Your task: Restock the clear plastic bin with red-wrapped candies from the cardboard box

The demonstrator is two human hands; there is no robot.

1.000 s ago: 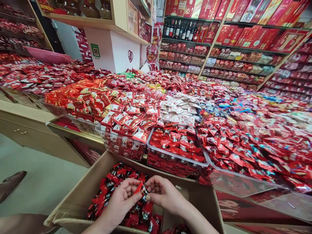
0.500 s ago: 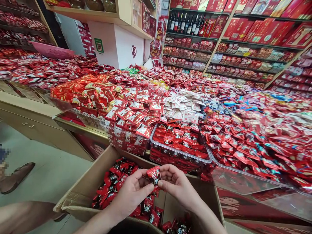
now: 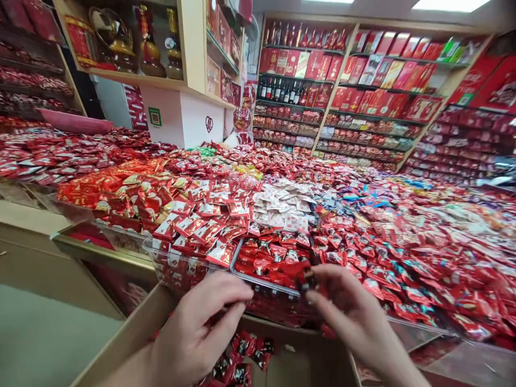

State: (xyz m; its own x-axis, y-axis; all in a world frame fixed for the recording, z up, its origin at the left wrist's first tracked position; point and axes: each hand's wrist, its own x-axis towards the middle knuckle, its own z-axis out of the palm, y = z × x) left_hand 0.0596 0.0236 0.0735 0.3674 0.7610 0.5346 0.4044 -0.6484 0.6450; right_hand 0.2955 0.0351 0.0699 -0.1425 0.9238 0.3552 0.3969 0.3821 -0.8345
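Between the thumb and fingers of my right hand (image 3: 350, 309), a small red and black wrapped candy (image 3: 307, 279) is pinched over the front right corner of a clear plastic bin (image 3: 268, 285). Red wrapped candies (image 3: 278, 255) fill this bin. My left hand (image 3: 201, 322) hovers over the back left part of a cardboard box (image 3: 133, 328), its thumb and index finger slightly apart with nothing visible between them. More red and black candies (image 3: 242, 349) lie inside the box, partly hidden behind my left hand.
White and red packets (image 3: 205, 220) fill a neighbouring bin on the left, and a large heap of red candies (image 3: 387, 252) spreads to the right. A white pillar (image 3: 165, 118) and wooden cabinet rise at the back left. Shelves with bottles (image 3: 278, 88) stand behind.
My hands have parted. My right hand has carried the candy forward and right to the bin; my left hand has let go of it. The view has tilted up.
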